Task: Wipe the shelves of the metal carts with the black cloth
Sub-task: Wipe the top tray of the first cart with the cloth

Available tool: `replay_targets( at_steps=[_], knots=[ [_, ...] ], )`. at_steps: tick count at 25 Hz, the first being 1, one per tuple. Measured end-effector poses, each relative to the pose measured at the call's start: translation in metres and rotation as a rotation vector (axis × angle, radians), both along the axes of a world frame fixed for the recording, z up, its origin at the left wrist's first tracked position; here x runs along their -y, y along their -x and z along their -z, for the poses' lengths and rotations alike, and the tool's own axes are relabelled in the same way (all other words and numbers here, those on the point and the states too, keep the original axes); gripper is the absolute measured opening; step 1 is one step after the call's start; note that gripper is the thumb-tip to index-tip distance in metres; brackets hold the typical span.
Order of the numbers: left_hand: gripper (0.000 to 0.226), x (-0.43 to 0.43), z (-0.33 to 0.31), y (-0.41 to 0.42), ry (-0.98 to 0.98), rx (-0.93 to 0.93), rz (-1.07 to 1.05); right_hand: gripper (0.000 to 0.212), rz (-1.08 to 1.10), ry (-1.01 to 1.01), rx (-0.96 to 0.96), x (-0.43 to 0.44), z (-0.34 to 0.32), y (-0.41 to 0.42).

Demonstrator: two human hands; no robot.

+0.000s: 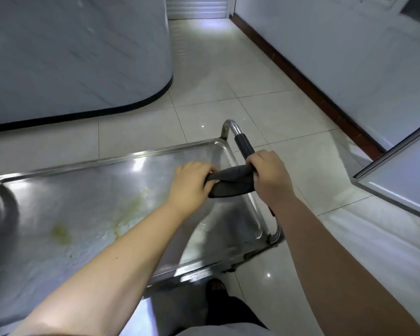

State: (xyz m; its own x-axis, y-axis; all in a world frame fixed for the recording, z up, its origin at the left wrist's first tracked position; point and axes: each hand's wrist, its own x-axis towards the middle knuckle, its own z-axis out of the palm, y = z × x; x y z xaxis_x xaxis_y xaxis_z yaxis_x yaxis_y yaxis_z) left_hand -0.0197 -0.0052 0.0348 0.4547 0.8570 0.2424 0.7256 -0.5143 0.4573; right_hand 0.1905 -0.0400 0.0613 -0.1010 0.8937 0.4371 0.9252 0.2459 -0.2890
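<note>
Nearest the camera, the person's foot (216, 286) is showing just under the front edge of the metal cart (204, 267), and both bare forearms are reaching forward over it. The top shelf (87, 190) is lying beneath them, and yellow-green smears (61, 233) are still sitting on its steel, running from the near left toward the middle. Judging by this, the wiping of this shelf is barely begun or not begun at all.

Further out, over the shelf's right end, the left hand (192, 183) is curling its fingers round one end of the black cloth (230, 184), and the right hand (268, 175) is gripping the other end. The cloth is bunched into a roll between them, held up off the metal and not pressed to it. Whether the right hand is also touching the cart's handle (244, 144) cannot be told.

Lower shelves are hidden, and no second cart is showing, so all of that appears to be remaining. Beyond, the tiled floor (228, 88) is stretching past a curved counter (83, 57).
</note>
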Motion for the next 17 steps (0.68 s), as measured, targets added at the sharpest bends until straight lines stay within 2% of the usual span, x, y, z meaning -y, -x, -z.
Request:
replay_targets(
  at_steps=[4, 7, 9, 12, 14, 16, 17],
  knots=[
    [0.019, 0.050, 0.009, 0.058, -0.018, 0.021, -0.012, 0.017, -0.011, 0.035, -0.019, 0.053, 0.018, 0.051],
    [0.015, 0.083, 0.027, 0.084, 0.054, 0.074, 0.012, 0.027, 0.001, 0.156, -0.013, 0.083, 0.042, 0.071],
    [0.013, 0.102, 0.044, 0.092, 0.171, 0.146, 0.026, 0.030, 0.045, 0.350, -0.032, 0.096, 0.056, 0.074],
    [0.013, 0.120, 0.067, 0.088, 0.466, 0.292, -0.001, 0.027, 0.072, 0.638, -0.052, 0.104, 0.069, 0.060],
    [0.017, 0.111, 0.078, 0.075, 0.613, 0.351, -0.057, 0.031, 0.094, 0.700, -0.030, 0.091, 0.074, 0.049],
    [0.017, 0.087, 0.093, 0.060, 0.653, 0.355, -0.156, 0.035, 0.148, 0.686, 0.053, 0.062, 0.083, 0.045],
    [0.025, 0.073, 0.101, 0.054, 0.641, 0.307, -0.197, 0.037, 0.169, 0.684, 0.132, 0.047, 0.092, 0.045]
  ],
)
